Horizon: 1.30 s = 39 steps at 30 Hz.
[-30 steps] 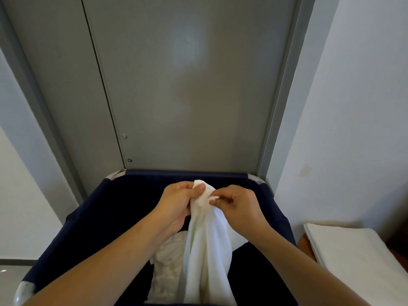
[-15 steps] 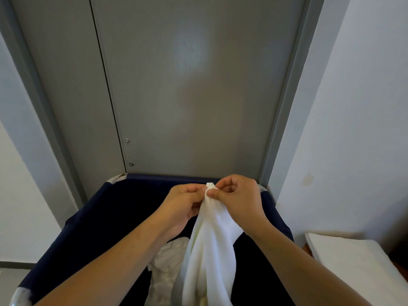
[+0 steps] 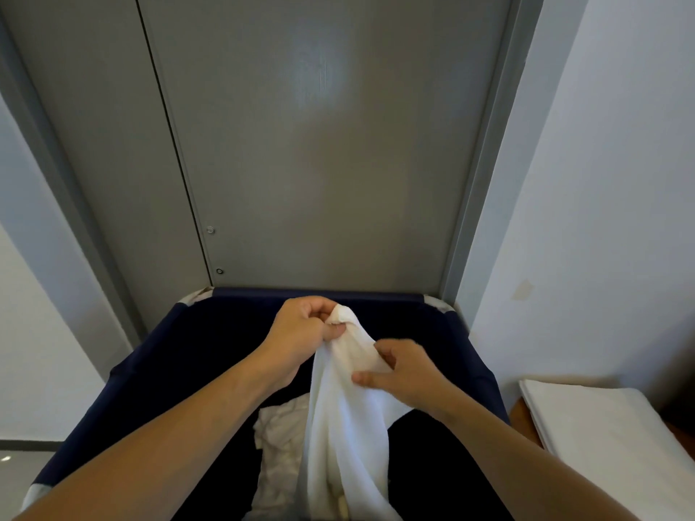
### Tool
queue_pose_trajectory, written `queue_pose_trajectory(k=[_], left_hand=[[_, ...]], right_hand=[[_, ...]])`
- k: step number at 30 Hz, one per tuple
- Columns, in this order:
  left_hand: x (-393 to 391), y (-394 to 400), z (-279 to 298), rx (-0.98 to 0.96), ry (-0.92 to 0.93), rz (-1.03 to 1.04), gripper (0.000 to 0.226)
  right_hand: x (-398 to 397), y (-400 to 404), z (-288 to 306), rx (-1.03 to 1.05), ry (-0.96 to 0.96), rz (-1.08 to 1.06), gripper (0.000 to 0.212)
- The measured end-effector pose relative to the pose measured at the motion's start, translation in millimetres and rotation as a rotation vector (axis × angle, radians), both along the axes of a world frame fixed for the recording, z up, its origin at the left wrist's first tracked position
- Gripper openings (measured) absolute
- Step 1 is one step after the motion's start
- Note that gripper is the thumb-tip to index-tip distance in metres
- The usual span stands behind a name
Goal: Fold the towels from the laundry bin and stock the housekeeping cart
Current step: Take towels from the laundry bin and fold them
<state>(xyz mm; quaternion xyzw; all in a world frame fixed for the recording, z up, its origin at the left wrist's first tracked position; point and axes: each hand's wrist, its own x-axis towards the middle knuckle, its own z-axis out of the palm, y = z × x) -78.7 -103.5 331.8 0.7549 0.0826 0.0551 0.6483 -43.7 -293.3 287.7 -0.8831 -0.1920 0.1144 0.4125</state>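
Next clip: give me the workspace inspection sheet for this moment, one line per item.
Surface: no table; work happens above the navy laundry bin.
Job's things: white towel held up, hanging into the bin; crumpled white linen inside; folded white stack at right.
Clutter: nothing seen.
Grippers: left hand pinches the towel's top corner; right hand grips its edge lower down.
Cables: nothing seen.
Surroundings: grey door behind the bin, white wall to the right.

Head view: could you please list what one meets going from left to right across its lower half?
Navy laundry bin's left wall → left hand → white towel in its grip → right hand → folded white linen stack.
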Motion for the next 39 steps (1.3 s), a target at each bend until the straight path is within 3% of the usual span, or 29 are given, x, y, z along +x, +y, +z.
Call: queue_pose_trajectory(k=[3, 8, 13, 20, 27, 31, 35, 37, 39], left_hand=[[6.7, 5.8, 5.8, -0.029, -0.027, 0.017, 0.024], [17.2, 28.3, 18.3, -0.061, -0.083, 0.057, 0.026], [27.1, 40.8, 15.5, -0.033, -0.085, 0.135, 0.028], [40.2, 62.8, 3.7, -0.019, -0.031, 0.250, 0.020], [54.4, 69.9, 13.7, -0.009, -0.048, 0.275, 0.019], [65.9, 75.1, 39.4, -0.007, -0.082, 0.297, 0.013], [74.8, 78.8, 75.1, -0.073, -0.280, 0.368, 0.015], [79.4, 73.4, 78.1, -0.095, -0.322, 0.355, 0.015], [87.4, 68.2, 67.9, 0.069, -0.236, 0.338, 0.009]], right_hand=[[1.4, -16.3, -30.1, -0.293, 0.031, 0.092, 0.026], [12.2, -54.4, -58.9, -0.680, -0.036, 0.133, 0.045], [24.0, -78.5, -61.2, -0.787, -0.364, 0.106, 0.041], [44.5, -115.9, -24.9, -0.735, -0.494, -0.039, 0.042], [78.5, -131.7, 37.1, -0.830, -0.576, 0.018, 0.043], [95.8, -126.0, 87.4, -0.661, -0.501, -0.039, 0.040], [96.0, -116.1, 128.1, -0.199, -0.682, -0.265, 0.025], [92.8, -106.5, 129.9, 0.003, -0.627, -0.335, 0.019], [97.5, -98.3, 114.8, -0.073, -0.493, -0.334, 0.022]])
